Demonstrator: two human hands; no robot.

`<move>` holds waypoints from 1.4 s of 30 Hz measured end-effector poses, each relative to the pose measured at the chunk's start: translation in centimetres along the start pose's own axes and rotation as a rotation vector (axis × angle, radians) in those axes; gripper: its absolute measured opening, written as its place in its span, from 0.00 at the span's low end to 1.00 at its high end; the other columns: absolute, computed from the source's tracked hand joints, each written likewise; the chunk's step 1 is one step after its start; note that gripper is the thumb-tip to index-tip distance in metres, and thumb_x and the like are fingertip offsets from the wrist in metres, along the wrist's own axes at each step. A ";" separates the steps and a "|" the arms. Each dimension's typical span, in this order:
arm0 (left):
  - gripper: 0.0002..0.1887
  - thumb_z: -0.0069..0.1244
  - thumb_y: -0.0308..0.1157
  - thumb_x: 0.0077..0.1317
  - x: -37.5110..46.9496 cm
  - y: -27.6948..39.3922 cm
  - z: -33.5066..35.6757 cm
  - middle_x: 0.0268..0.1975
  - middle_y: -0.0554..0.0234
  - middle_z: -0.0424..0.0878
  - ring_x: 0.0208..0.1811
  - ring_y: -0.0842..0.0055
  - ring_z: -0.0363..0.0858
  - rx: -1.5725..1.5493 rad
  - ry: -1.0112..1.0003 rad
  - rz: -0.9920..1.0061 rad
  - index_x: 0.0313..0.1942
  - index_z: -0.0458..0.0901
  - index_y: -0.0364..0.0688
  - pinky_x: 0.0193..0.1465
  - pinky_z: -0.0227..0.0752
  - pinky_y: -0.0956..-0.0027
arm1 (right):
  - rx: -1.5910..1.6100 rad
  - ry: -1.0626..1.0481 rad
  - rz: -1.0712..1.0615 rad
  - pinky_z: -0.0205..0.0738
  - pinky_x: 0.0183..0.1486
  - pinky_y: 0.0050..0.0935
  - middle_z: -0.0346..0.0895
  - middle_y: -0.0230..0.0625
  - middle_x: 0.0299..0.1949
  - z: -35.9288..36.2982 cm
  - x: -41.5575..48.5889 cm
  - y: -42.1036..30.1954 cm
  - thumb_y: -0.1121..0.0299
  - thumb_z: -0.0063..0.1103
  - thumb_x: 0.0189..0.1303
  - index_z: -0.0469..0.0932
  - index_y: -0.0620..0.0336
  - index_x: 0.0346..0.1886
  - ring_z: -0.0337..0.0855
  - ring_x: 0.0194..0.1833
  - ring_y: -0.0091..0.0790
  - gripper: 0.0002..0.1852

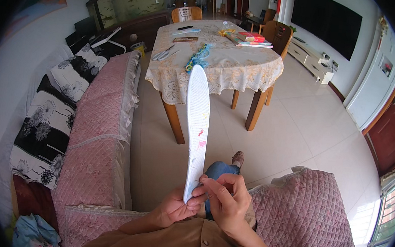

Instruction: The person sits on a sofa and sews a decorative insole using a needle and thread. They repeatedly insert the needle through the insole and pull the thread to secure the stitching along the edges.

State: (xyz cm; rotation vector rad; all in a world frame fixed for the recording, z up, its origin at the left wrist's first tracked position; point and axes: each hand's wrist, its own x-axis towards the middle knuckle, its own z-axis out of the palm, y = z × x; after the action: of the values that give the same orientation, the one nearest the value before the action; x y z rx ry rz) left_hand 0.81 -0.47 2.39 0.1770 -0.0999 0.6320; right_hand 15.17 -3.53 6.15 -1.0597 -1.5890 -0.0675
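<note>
A white fabric shoe insole [198,113] stands nearly upright before me, with small red, pink and yellow stitches on the face I see. My left hand [180,204] grips its lower end, the fingers wrapped round the edge. Close against the insole's right edge, my right hand [225,195] pinches a thin needle [197,181] between thumb and forefinger. The needle's tip lies by the insole's surface; whether it pierces the cloth I cannot tell. Any thread on it is too fine to make out.
Ahead stands a table with a lace tablecloth [174,64]. On it lie blue and yellow thread skeins [199,55], scissors [162,53], another insole [186,31] and several books [249,40]. A pink quilted sofa [95,115] runs along my left; a quilted seat cover [302,208] is at right.
</note>
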 end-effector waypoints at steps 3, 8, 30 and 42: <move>0.12 0.43 0.30 0.67 0.0 0.0 0.3 0.32 0.67 0.68 0.27 0.81 0.70 0.063 0.028 0.018 0.50 0.66 0.40 0.27 0.70 0.80 | -0.010 -0.007 0.010 0.67 0.19 0.20 0.66 0.33 0.30 -0.1 0.0 0.0 0.86 0.64 0.43 0.81 0.58 0.36 0.74 0.21 0.24 0.15; 0.12 0.44 0.31 0.67 0.4 -0.3 0.3 0.30 0.67 0.72 0.24 0.81 0.71 0.434 0.152 0.209 0.48 0.66 0.40 0.24 0.66 0.82 | 0.048 -0.018 0.097 0.68 0.22 0.20 0.70 0.31 0.29 -0.5 0.1 0.9 0.85 0.61 0.38 0.82 0.56 0.36 0.73 0.23 0.25 0.18; 0.08 0.50 0.28 0.64 1.4 -1.1 -0.5 0.33 0.66 0.79 0.28 0.92 0.74 1.418 0.579 0.597 0.39 0.68 0.37 0.22 0.66 0.86 | 0.338 -0.090 0.070 0.74 0.30 0.26 0.75 0.42 0.34 -0.8 -1.2 1.7 0.82 0.54 0.56 0.69 0.63 0.38 0.77 0.27 0.29 0.08; 0.10 0.53 0.29 0.59 -2.1 7.0 -10.2 0.26 0.55 0.78 0.24 0.70 0.76 1.899 1.212 0.778 0.35 0.70 0.35 0.29 0.68 0.66 | 0.572 0.748 0.417 0.73 0.30 0.26 0.63 0.29 0.20 -7.2 -0.4 7.2 0.72 0.43 0.68 0.63 0.59 0.40 0.73 0.23 0.28 0.03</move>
State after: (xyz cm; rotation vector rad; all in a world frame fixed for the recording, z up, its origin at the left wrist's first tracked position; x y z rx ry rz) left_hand -4.59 5.85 -6.97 1.5826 1.7522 1.3284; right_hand 25.23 -3.57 4.77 -0.7544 -0.6309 0.2376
